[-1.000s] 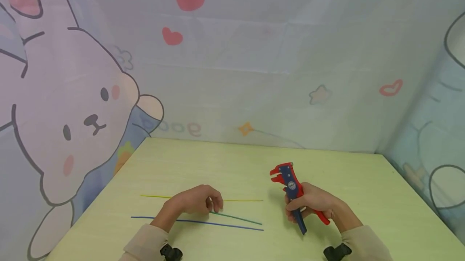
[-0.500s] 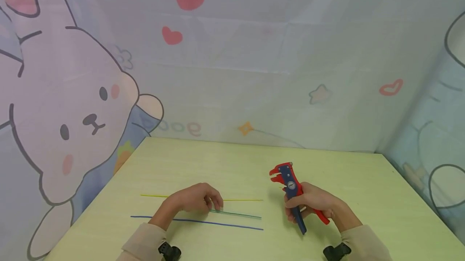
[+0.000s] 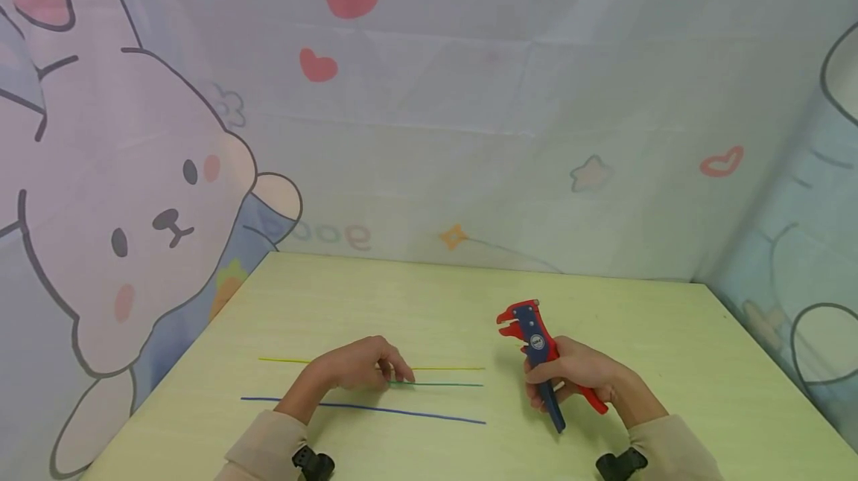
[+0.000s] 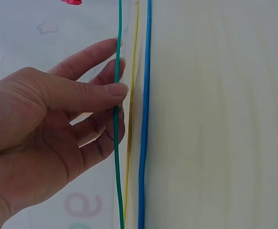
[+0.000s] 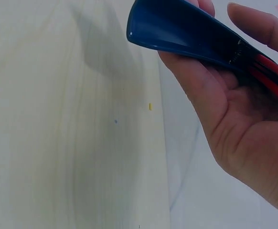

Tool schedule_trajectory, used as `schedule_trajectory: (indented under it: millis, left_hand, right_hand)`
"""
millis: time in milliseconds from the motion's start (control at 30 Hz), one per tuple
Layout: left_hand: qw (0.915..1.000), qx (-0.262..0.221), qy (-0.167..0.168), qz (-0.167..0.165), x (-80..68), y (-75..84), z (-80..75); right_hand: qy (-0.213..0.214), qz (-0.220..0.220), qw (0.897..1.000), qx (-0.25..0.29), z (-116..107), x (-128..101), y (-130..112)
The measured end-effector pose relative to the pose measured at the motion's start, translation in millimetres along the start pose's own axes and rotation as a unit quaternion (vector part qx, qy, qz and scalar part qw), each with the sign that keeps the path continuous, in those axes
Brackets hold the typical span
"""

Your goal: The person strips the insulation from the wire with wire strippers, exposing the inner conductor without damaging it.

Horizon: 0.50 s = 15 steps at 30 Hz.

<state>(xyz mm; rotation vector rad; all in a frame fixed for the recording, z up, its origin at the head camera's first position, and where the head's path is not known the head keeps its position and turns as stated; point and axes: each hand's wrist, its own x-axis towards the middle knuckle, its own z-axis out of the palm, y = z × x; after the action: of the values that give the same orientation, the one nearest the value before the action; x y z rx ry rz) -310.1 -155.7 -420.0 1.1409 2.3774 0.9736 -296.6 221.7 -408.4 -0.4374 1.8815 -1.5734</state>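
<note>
Farther from me than a second ago, the right end of the green wire (image 3: 449, 385) now lies almost parallel to the yellow wire (image 3: 449, 369). Behind everything hangs a printed cloth (image 3: 442, 116) with a rabbit and hearts, and before me spreads the pale yellow tabletop (image 3: 637, 325). On the left, my left hand (image 3: 365, 364) pinches the green wire between thumb and fingers; whether that wire touches the tabletop, I cannot tell. Well apart on the right, my right hand (image 3: 579, 373) grips a red-and-blue tool (image 3: 538, 343) by its handles, its jaws standing apart at the far end and facing left. Just beyond the green wire is the yellow one, while the blue wire (image 3: 409, 412) runs nearer to me, partly hidden by my left arm. Smallest are a yellow scrap (image 5: 150, 106) and a blue scrap (image 5: 115, 121) on the tabletop.
</note>
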Motion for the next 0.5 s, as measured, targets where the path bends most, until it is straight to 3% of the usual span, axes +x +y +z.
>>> schedule_trajectory:
  millis: [233,400,500]
  left_hand:
    - [0.9997,0.0,0.017,0.018,-2.2,3.7,-5.6]
    - [0.9976,-0.051,0.048,-0.005,-3.3,7.5,-8.4]
    - [0.9957,-0.056,0.072,-0.019,-3.6,9.8,-9.1]
  right_hand:
    - [-0.009,-0.003,1.0,0.008,-0.3,2.0,-2.0]
    - [-0.025,-0.01,1.0,0.009,0.4,0.5,-1.3]
    - [-0.033,-0.009,0.999,0.003,0.6,-0.2,-1.5]
